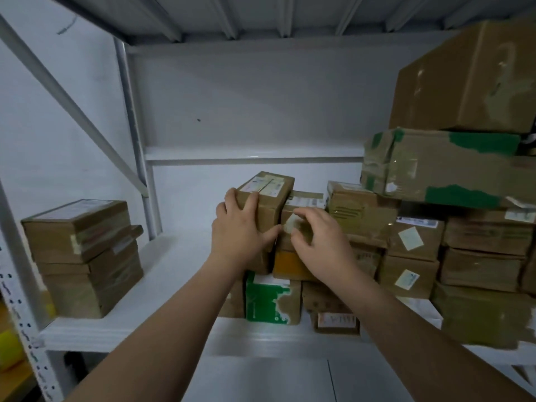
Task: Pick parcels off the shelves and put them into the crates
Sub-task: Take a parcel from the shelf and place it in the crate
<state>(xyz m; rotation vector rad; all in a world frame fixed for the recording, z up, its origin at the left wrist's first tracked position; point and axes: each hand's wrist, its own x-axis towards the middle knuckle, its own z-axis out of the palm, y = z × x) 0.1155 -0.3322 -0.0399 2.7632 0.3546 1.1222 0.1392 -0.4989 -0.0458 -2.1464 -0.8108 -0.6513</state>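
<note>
Gripping top parcel [269,198] in left hand [237,227], right hand [317,242] curled round neighbouring parcel [306,201]

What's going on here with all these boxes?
A person is reaching into a white metal shelf stacked with brown parcels. The left hand grips a small labelled parcel that sits on top of the middle pile. The right hand has curled fingers on the parcel beside it; whether it really grips is unclear. No crate shows clearly in this view.
</note>
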